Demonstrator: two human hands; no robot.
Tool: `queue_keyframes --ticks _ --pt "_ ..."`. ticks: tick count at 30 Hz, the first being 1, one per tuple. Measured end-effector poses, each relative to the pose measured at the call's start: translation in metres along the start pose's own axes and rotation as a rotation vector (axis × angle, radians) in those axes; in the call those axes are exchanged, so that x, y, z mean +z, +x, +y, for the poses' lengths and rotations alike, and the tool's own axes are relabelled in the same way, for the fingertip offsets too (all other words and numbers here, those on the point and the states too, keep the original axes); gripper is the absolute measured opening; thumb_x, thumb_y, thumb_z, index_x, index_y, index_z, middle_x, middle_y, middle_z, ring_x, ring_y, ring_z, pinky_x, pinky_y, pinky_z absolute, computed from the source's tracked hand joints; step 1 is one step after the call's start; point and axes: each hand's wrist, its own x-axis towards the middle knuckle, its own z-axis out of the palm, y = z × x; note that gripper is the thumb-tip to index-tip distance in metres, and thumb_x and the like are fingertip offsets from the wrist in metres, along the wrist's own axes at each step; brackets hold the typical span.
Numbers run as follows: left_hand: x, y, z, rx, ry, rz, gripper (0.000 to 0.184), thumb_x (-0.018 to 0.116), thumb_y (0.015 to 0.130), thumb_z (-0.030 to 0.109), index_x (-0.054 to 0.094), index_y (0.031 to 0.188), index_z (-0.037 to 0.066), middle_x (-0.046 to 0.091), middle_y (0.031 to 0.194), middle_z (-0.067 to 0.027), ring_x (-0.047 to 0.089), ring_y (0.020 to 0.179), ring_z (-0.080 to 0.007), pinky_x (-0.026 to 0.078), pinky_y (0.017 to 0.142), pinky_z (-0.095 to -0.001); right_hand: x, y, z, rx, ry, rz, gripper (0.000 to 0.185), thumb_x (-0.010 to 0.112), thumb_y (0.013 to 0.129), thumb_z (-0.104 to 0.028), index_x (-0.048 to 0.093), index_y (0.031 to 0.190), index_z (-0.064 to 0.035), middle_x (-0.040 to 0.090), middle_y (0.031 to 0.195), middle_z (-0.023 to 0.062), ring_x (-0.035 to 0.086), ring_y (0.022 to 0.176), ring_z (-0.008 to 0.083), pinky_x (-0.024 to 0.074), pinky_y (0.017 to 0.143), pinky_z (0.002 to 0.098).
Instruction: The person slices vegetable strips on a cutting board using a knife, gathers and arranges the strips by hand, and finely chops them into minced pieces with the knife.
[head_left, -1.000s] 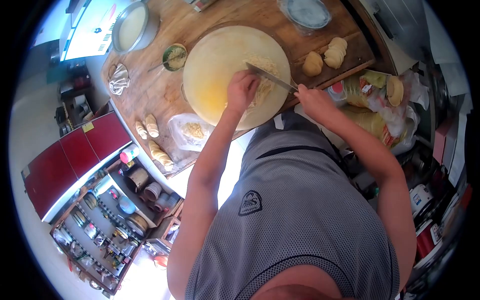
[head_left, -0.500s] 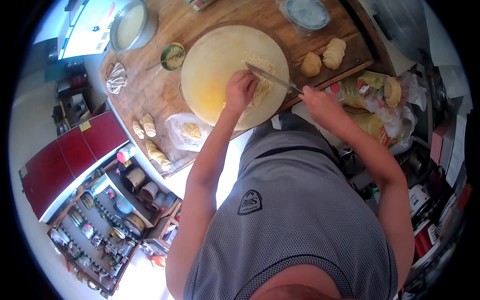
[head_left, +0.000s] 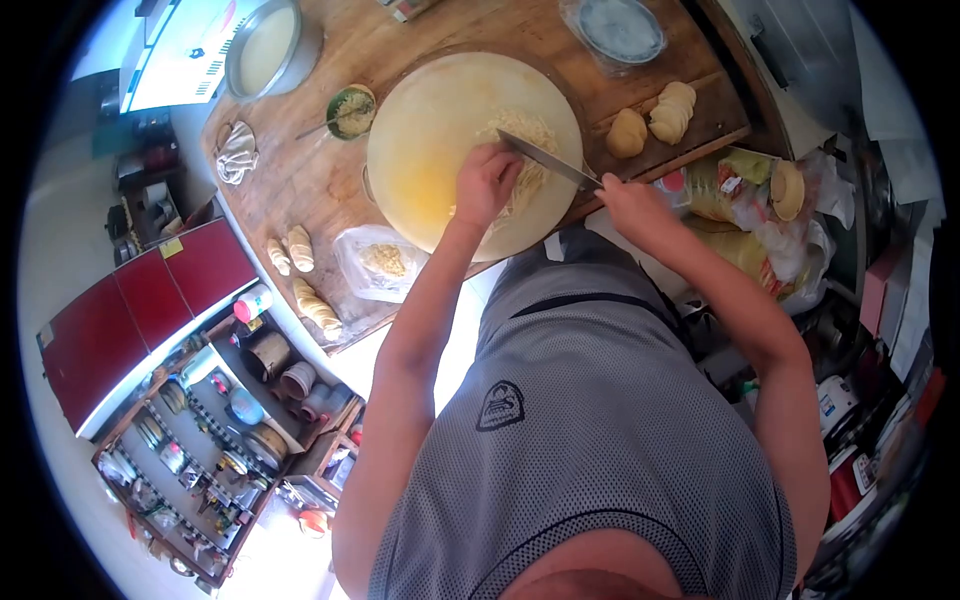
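Note:
On the wooden table lies a round pale cutting board [head_left: 415,110], yellowish in its middle. My right hand [head_left: 637,208] is wrapped round the handle of a kitchen knife [head_left: 550,160], whose blade slants over the board toward my left fingertips. My left hand [head_left: 486,184] rests on the board with curled fingers beside the blade; what lies under them is hidden. Pale thin strips [head_left: 536,184] lie under and below the blade, and finely chopped pale bits [head_left: 530,128] are scattered above it.
A green bowl of chopped bits [head_left: 352,112], a large metal pot [head_left: 304,65] and a cloth [head_left: 237,153] stand left. A plastic bag [head_left: 365,270] holds pale pieces. Dough-like rolls [head_left: 316,308] lie front left; a rounded piece [head_left: 627,134] and sliced one [head_left: 672,112] lie right, below a wrapped bowl [head_left: 620,28].
The view has shifted slightly. My left hand and the knife stay close together over the board, with the blade tilted a little differently; both hands keep nearly the same place.

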Motion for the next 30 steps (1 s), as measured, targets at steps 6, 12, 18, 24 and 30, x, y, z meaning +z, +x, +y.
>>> queue_keyframes --ticks 6,12,18,24,30 --pt "0.000 0.000 -0.002 0.013 -0.018 0.010 0.010 0.079 0.081 0.007 0.074 0.090 0.006 0.071 0.102 -0.0087 0.067 0.096 -0.0329 0.055 0.084 -0.0420 -0.004 -0.005 -0.015 0.027 0.022 0.001 0.024 0.051 0.107 -0.024 0.055 0.102 -0.0013 0.071 0.079 0.0250 0.071 0.079 0.0455 0.0546 0.067 0.0563" --pt "-0.001 0.000 -0.001 0.034 0.005 -0.003 0.012 0.081 0.080 0.007 0.075 0.090 0.006 0.072 0.102 -0.0100 0.068 0.095 -0.0318 0.055 0.083 -0.0405 0.019 0.019 -0.021 0.002 0.084 0.043 0.025 0.050 0.107 -0.024 0.055 0.101 -0.0005 0.071 0.080 0.0258 0.071 0.079 0.0464 0.0546 0.068 0.0574" --pt "-0.001 0.001 0.001 0.020 -0.009 0.024 0.010 0.079 0.081 0.007 0.074 0.089 0.006 0.071 0.101 -0.0092 0.067 0.095 -0.0325 0.055 0.083 -0.0419 0.003 -0.008 -0.004 0.029 0.025 0.027 0.025 0.050 0.107 -0.025 0.053 0.099 -0.0015 0.070 0.076 0.0245 0.070 0.076 0.0463 0.0542 0.067 0.0574" --pt "-0.001 0.002 0.001 0.011 -0.017 0.004 0.011 0.079 0.079 0.006 0.074 0.089 0.006 0.071 0.101 -0.0089 0.067 0.094 -0.0321 0.055 0.083 -0.0418 0.011 -0.006 -0.021 0.051 0.037 0.013 0.025 0.051 0.107 -0.025 0.054 0.100 -0.0014 0.069 0.074 0.0245 0.070 0.075 0.0464 0.0543 0.066 0.0569" --pt "-0.001 0.004 0.001 0.036 -0.014 0.027 0.011 0.079 0.078 0.005 0.075 0.089 0.006 0.071 0.100 -0.0094 0.067 0.094 -0.0322 0.055 0.083 -0.0415 0.022 0.025 -0.022 0.007 0.093 0.082 0.024 0.051 0.106 -0.025 0.055 0.105 -0.0017 0.069 0.076 0.0247 0.070 0.076 0.0467 0.0548 0.067 0.0571"
